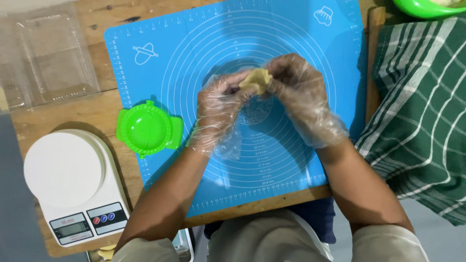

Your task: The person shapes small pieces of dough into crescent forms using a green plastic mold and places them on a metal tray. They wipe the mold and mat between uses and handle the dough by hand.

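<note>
Head view, looking down on a wooden table (102, 114) w/ a blue silicone baking mat (291, 43) as ref. landmark. Both hands wear loose clear plastic gloves. Left hand (218, 109) and right hand (298, 94) meet above the mat's centre rings, fingertips of both pinched on a small pale-yellow piece of dough (257, 80), held up off the mat; dough looks folded/creased, exact shape partly hidden by gloves. Grip: both hands closed on the dough, left from the lower left, right from the right. Below the dough, on the mat centre, a faint speckled patch (255, 112), nature unclear. Green round dumpling press (148, 128), lying open-face up, straddles the mat's left edge, half on mat, half on wood. White kitchen scale (73, 182) w/ round platform: left of mat, near corner, well apart from hands. Clear plastic clamshell box (48, 58): left of mat, far corner. Green-white striped cloth (422, 116): right of mat, just beside it. Green bowl (427, 7): beyond the cloth, right of mat's far corner, mostly cut off.
</note>
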